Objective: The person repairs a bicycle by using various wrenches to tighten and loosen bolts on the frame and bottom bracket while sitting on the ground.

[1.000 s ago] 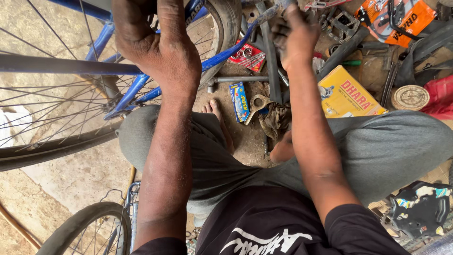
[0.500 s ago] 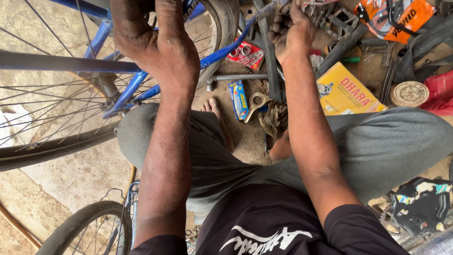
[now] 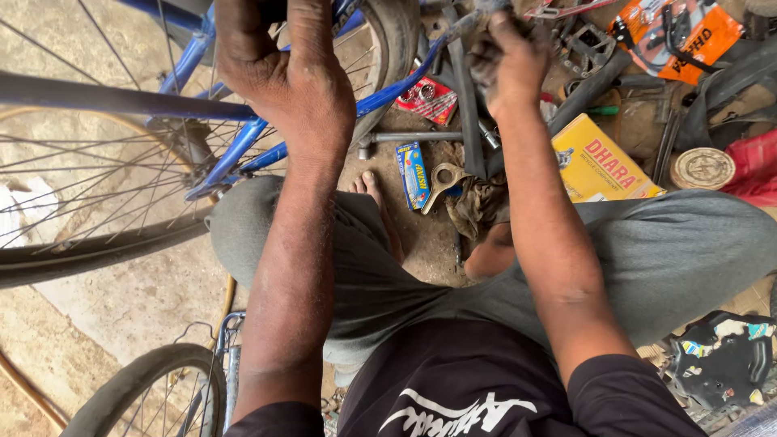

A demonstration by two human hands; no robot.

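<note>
Floor: a dusty, cracked grey concrete floor (image 3: 137, 291) with bike parts and small boxes all over it.
Person: sits low on the floor in grey trousers and a black shirt, one bare foot (image 3: 374, 194) showing between the knees.
Near wheel: a thin spoked wheel with a black tyre (image 3: 154, 388) sits by the person's left side, half cut off by the bottom edge.
Bike: a blue metal bicycle frame (image 3: 235, 150) with a big spoked wheel lies just past the left knee.
Left hand: the left hand (image 3: 279, 77) reaches up over the blue frame; its fingers are cut off at the top edge, so I cannot tell if they are apart or gripping.
Right hand: the right hand (image 3: 510, 61) is closed tight on a dark grey metal bike part (image 3: 463, 24) at the end of the frame.
How far: the bike looks not yet fixed, I think; tools and parts lie out and both hands are busy on it.
Loose bits: a yellow cardboard box (image 3: 599, 174), a grey metal spanner (image 3: 441, 182) and a small blue packet (image 3: 415, 174) lie beyond the knees.
Hard to see: what the right hand's part really is, and where the two hands meet the bike.
</note>
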